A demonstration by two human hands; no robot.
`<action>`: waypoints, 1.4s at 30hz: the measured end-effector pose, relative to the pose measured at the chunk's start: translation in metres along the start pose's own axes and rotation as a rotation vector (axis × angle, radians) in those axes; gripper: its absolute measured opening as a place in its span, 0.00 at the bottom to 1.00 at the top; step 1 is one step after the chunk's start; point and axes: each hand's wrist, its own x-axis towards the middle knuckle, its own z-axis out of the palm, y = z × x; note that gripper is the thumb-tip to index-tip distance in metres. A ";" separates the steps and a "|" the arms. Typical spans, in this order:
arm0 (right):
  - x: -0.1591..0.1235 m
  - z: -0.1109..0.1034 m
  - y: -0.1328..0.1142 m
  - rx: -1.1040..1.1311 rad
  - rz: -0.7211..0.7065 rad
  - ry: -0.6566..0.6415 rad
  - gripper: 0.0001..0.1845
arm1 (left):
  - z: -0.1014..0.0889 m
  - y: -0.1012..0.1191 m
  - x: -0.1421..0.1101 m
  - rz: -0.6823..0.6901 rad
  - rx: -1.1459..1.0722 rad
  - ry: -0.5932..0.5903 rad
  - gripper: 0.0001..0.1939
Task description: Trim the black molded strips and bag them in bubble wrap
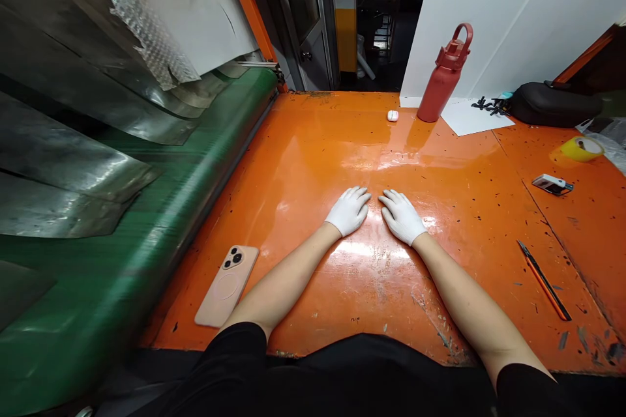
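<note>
you're at an orange-painted table [293, 163], glossy and scuffed, with a green belted machine [112, 273] along its left side, sheets of dull metal [63, 189] lying over that, and a doorway [308, 26] beyond the far edge. your white-gloved left hand [348, 211] and right hand [402, 215] lie palm down and empty on the table, fingers closed together, tips just apart. nearest them, a phone in a pink case [227, 286] sits beside your left forearm. a craft knife [544, 280] lies well off to your right, and a red bottle [444, 75] stands near the far edge.
</note>
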 end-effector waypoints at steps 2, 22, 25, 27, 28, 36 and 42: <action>0.000 0.000 0.000 -0.002 0.000 0.002 0.28 | 0.000 0.000 0.000 0.002 -0.001 -0.001 0.23; 0.001 0.002 -0.001 -0.051 -0.002 0.019 0.28 | 0.000 0.001 -0.001 -0.013 0.022 -0.017 0.24; 0.000 0.002 -0.002 -0.047 -0.002 0.021 0.27 | 0.001 0.002 -0.002 -0.013 0.027 -0.012 0.24; 0.000 0.002 -0.002 -0.045 -0.001 0.020 0.28 | 0.002 0.001 -0.002 -0.010 0.035 -0.008 0.24; 0.000 0.002 -0.002 -0.044 -0.001 0.019 0.28 | 0.003 0.001 -0.002 -0.008 0.038 -0.007 0.24; -0.001 0.001 -0.003 -0.029 0.008 0.005 0.28 | 0.001 0.001 -0.002 -0.006 0.032 -0.004 0.22; 0.000 0.001 0.000 -0.018 0.008 -0.009 0.28 | 0.000 0.000 -0.001 -0.001 0.018 -0.004 0.22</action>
